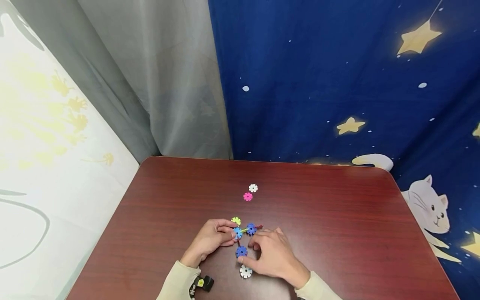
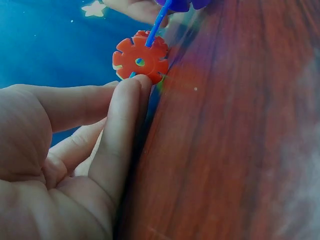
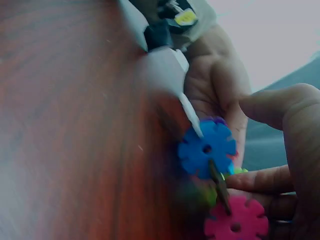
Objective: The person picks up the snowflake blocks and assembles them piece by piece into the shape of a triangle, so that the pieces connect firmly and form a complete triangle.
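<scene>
Head view: record blue curtain point(image 1: 318, 83) at the far side, then red-brown table point(image 1: 337, 216) below. Log left hand point(image 1: 211, 240) as pinching the slotted assembly point(image 1: 244, 230) by its light blue disc point(image 1: 237, 233). Log right hand point(image 1: 275, 254) as loosely bent at the assembly's right, thumb and fingers parted; cannot confirm contact. Locate the assembly between both hands, at the table's near side, with one dark blue disc point(image 1: 251, 228) to the right and another dark blue disc point(image 1: 241, 251) nearer. Note near white disc point(image 1: 246, 271) beyond that, joint unclear; yellow-green disc point(image 1: 236, 221) at the left hand's far side; pink disc point(image 1: 248, 196) and far white disc point(image 1: 253, 188) side by side, farther off. Judged best: pinch close to the joint, square slot to slot, push straight without twisting, support neighbouring discs against popping loose.
</scene>
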Action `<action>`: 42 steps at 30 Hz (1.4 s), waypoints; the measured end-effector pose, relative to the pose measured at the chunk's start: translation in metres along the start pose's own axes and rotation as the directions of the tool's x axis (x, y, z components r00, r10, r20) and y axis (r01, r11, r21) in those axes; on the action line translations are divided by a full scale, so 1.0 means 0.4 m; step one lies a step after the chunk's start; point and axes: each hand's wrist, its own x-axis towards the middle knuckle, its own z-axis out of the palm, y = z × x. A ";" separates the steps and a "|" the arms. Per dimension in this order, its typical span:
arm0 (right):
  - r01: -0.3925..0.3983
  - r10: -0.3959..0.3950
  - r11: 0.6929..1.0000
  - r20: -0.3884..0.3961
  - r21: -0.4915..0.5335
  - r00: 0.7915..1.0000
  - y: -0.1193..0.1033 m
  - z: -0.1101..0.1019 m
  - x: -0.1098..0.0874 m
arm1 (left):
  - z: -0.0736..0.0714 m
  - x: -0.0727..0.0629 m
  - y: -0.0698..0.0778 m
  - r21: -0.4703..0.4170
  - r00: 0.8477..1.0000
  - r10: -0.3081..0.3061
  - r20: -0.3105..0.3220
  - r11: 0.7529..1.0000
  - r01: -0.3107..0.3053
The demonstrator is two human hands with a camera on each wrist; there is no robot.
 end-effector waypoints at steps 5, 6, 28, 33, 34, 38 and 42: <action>-0.015 0.019 0.995 0.043 -0.095 0.999 -0.027 0.018 -0.004 | 0.001 -0.003 -0.004 -0.011 1.000 -0.005 0.009 1.000 0.005; -0.014 0.019 0.995 0.042 -0.102 0.999 -0.031 0.021 -0.004 | 0.001 -0.003 -0.005 -0.014 1.000 -0.007 0.011 1.000 0.007; -0.105 0.102 0.994 -0.128 -0.020 0.987 -0.008 0.046 0.011 | 0.006 0.025 -0.005 -0.085 0.998 -0.017 -0.055 0.996 0.012; -0.102 0.099 0.995 -0.115 -0.021 0.988 -0.008 0.046 0.013 | 0.008 0.025 -0.007 -0.075 0.999 -0.005 -0.048 0.997 0.002; -0.101 0.098 0.995 -0.118 -0.023 0.988 -0.009 0.047 0.013 | 0.008 0.025 -0.008 -0.076 0.999 -0.005 -0.050 0.997 0.001; -0.084 0.078 0.996 -0.138 -0.039 0.987 -0.015 0.049 0.012 | 0.009 0.026 -0.009 -0.089 0.998 -0.005 -0.058 0.996 0.000; -0.066 0.055 0.996 -0.163 -0.066 0.985 -0.018 0.052 0.010 | 0.012 0.024 -0.009 -0.105 0.998 -0.006 -0.062 0.994 0.000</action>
